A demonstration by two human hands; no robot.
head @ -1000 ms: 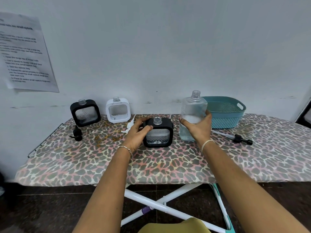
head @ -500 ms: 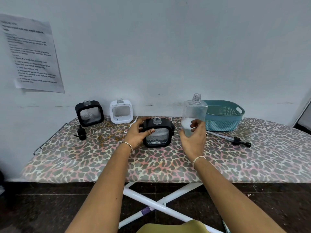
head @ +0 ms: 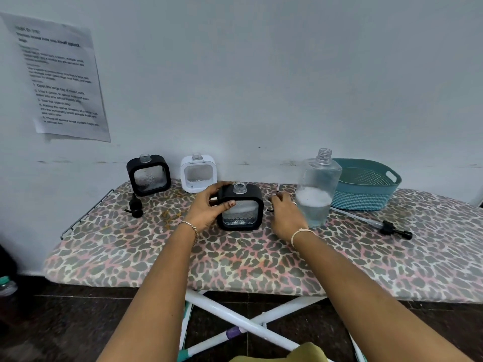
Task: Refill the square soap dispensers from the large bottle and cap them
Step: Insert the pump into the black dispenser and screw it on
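A black square dispenser (head: 240,207) with an open neck and a little clear liquid stands mid-board, and my left hand (head: 209,207) grips its left side. My right hand (head: 285,215) hovers between this dispenser and the large clear bottle (head: 317,189), touching neither. The uncapped bottle stands upright, about a third full with foam on top. The fingers of that hand curl over a small dark piece (head: 270,210); whether they hold it is unclear. Another black dispenser (head: 148,175) and a white dispenser (head: 198,173), both uncapped, stand by the wall.
A black pump cap (head: 135,205) lies left of the dispensers. A long pump with a black head (head: 392,228) lies right of the bottle. A teal basket (head: 366,184) sits at the back right. The leopard-print ironing board (head: 235,257) ends near my arms.
My right hand set the large bottle down on the board, let go and moved left toward the black dispenser. My left hand stays on the dispenser.
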